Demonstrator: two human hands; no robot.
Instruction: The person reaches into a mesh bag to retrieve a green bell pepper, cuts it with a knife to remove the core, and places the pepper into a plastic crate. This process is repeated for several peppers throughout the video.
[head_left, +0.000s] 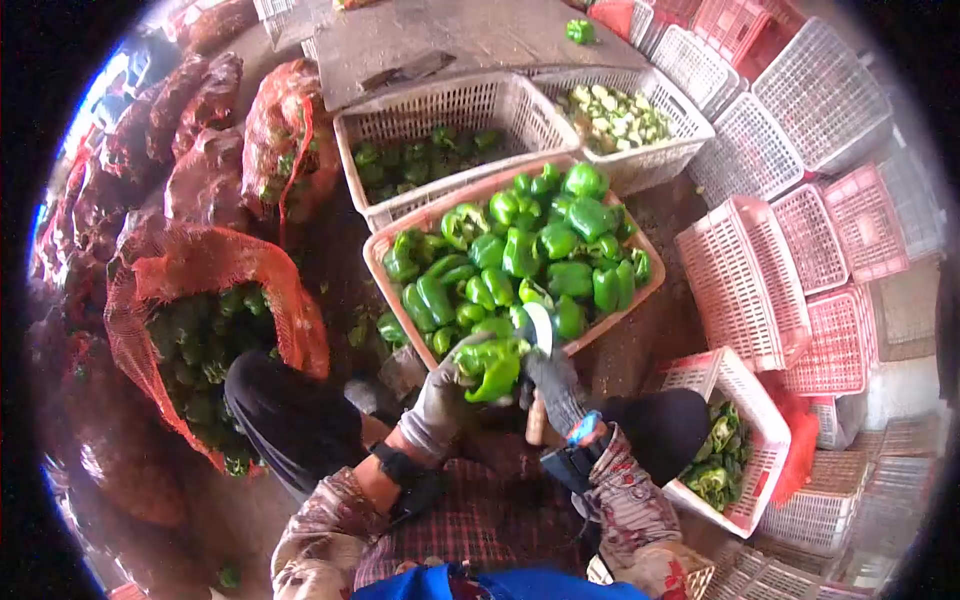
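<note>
My left hand (438, 400), in a pale work glove, is closed around a green bell pepper (490, 362) that looks cut open on its near side. In a dark grey glove, my right hand (555, 385) grips a knife (540, 328). Its curved, shiny blade points up and away beside the pepper, and a wooden handle end shows below the fist. Both hands are over my lap at the near edge of a pink crate (655, 285) heaped with green bell peppers (520, 250).
Behind stand a crate with darker peppers (425, 165) and a crate of pale cut pieces (615, 115). An open red mesh sack (215, 255) of peppers is at my left. To the right, a crate (765, 445) holds pepper scraps, beside many stacked plastic crates (750, 280).
</note>
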